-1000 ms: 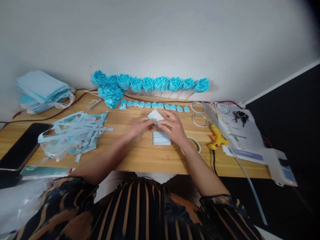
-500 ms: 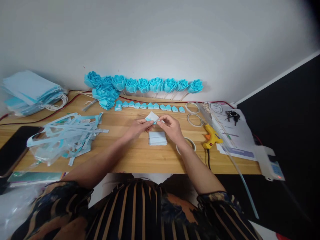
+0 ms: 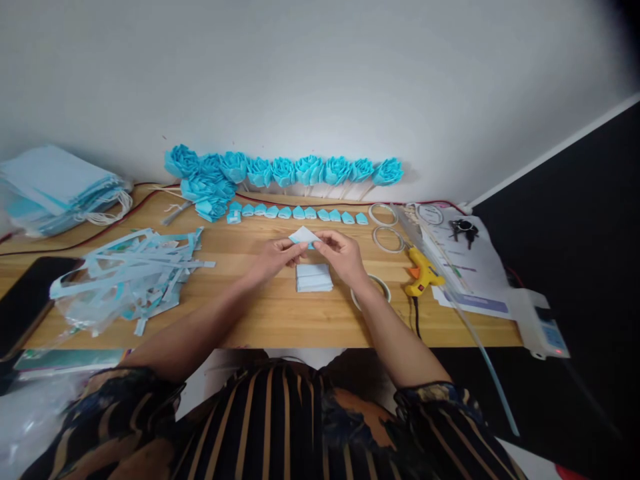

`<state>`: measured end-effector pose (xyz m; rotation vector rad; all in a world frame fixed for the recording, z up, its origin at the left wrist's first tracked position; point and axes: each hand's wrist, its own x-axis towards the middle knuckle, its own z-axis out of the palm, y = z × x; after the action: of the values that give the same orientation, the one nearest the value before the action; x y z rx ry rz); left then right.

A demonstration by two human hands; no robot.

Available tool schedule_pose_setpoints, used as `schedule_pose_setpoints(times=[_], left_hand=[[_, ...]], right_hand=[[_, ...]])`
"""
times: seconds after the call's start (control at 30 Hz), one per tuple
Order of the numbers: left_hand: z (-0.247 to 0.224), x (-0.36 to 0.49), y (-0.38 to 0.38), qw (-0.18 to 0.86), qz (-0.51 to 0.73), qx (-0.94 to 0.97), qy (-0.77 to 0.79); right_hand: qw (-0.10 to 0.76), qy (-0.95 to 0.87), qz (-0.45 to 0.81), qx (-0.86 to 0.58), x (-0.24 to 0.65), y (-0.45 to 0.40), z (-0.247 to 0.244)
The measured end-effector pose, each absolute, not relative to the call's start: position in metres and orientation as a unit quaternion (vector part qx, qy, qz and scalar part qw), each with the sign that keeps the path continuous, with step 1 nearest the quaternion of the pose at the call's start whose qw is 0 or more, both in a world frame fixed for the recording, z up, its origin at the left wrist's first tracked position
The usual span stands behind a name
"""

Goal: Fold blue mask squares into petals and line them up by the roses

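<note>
Between both hands is a small folded blue-and-white square (image 3: pixel 304 235) of thin, cloth-like sheet, its pointed corner facing the wall. My left hand (image 3: pixel 278 257) pinches its left lower edge between thumb and fingers. On the other side my right hand (image 3: pixel 342 256) pinches the right lower edge, thumb on top. A stack of pale squares (image 3: pixel 314 278) lies on the table just below the hands. Beyond them runs a row of small folded blue petals (image 3: pixel 299 213).
Blue flowers on sticks (image 3: pixel 309 171) lean along the wall. Pale cut strips (image 3: pixel 150 267) and a phone (image 3: pixel 30 300) lie left. Right are a yellow glue gun (image 3: pixel 423 272), tape rolls (image 3: pixel 388 240), keys (image 3: pixel 464 231) and papers (image 3: pixel 470 267). A sheet stack (image 3: pixel 60 180) stands far left.
My fingers have shifted slightly on the folded square, which now shows a flatter, more even triangular point. Both hands stay in about the same place.
</note>
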<state>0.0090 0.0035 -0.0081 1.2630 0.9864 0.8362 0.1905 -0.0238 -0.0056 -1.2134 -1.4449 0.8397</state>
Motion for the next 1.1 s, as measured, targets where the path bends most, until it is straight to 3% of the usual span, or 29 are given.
schedule_pose_setpoints(times=[0.7, 1.1], left_hand=[[-0.0031, 0.0081, 0.0044, 0.601, 0.447, 0.546, 0.376], [-0.0019, 0.0076, 0.0032, 0.597, 0.405, 0.567, 0.399]], right_hand=[[0.476, -0.612, 0.393, -0.494, 0.1872, -0.0263, 0.0005], [0.478, -0.607, 0.395, -0.497, 0.1866, -0.0257, -0.0016]])
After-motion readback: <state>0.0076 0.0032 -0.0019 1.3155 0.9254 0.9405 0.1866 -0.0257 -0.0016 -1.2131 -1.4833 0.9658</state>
